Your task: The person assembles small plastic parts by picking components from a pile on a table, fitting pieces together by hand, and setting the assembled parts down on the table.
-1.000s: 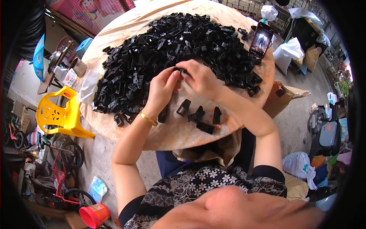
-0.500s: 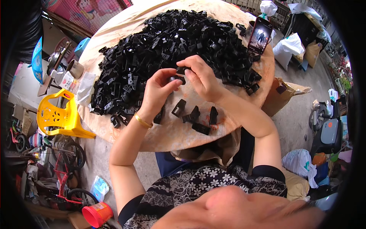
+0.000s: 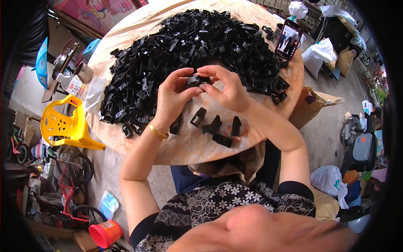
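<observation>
Your left hand [image 3: 174, 94] and right hand [image 3: 229, 90] have fingers clamped on a black plastic piece [image 3: 195, 81] above the counter [image 3: 195, 152], by the near edge of the black heap [image 3: 180, 46]; loose pieces [image 3: 222, 140] lie closer to you

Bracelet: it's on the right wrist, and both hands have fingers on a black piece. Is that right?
Not quite: the head view shows the bracelet on the left wrist. The left hand and right hand do both have fingers on a black piece.
</observation>
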The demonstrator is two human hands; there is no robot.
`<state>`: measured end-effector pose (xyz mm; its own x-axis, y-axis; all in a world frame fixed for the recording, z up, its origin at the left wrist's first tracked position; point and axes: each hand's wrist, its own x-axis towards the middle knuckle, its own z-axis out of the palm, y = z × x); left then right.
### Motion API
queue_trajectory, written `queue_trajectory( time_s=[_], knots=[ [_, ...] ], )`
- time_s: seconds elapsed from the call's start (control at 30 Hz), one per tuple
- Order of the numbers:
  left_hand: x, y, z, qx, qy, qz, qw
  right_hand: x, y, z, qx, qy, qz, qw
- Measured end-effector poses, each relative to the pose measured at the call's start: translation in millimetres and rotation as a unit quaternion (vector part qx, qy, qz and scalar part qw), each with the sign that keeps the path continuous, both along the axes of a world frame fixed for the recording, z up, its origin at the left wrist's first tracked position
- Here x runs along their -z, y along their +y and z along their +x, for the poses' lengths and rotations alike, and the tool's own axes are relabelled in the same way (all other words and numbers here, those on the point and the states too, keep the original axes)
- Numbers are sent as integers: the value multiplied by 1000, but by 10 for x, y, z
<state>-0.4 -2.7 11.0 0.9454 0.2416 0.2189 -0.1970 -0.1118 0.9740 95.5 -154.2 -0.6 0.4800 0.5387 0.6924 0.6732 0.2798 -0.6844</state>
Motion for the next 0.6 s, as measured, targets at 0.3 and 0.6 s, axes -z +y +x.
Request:
queue_trajectory(
  time_s=[0.3,0.6],
  knots=[
    [53,65,34,50,-3,-183,982,39,45,0,36,-114,-37,992],
    [-88,-12,-49,6,-58,-50,997,46,6,150,-223,308,-146,913]
  ],
)
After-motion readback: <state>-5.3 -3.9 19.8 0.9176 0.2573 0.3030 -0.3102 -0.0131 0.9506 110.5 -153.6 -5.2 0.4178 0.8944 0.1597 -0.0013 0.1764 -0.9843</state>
